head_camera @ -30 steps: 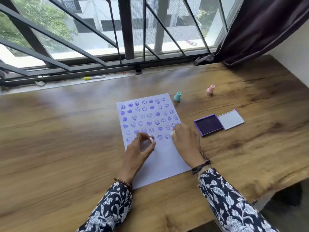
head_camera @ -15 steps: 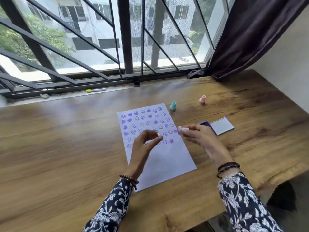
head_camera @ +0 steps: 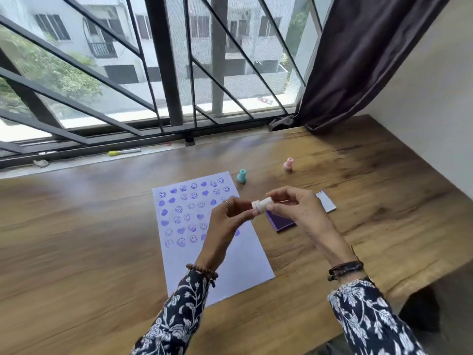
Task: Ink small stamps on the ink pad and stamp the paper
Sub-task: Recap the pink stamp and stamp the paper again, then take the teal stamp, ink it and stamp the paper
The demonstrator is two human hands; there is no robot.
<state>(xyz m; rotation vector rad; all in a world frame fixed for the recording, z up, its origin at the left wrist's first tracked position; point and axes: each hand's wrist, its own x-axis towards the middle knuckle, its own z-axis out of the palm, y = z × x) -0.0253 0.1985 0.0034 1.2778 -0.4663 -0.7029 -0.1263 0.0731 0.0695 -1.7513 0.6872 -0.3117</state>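
Both hands pinch one white stamp [head_camera: 261, 205] above the paper [head_camera: 230, 265]: left hand [head_camera: 227, 221], right hand [head_camera: 294, 211]. Fumbled, its inked face could smudge fingers or drop, blotting the sheet.

The single head-worn camera looked forward and down from above the near edge of the wooden table [head_camera: 76, 252], facing a barred window [head_camera: 163, 73] along the far side. It sat close enough that both patterned sleeves [head_camera: 179, 316] rose from the bottom edge, while its wide angle bent the tabletop and took in the curtain [head_camera: 358, 60] at the right.
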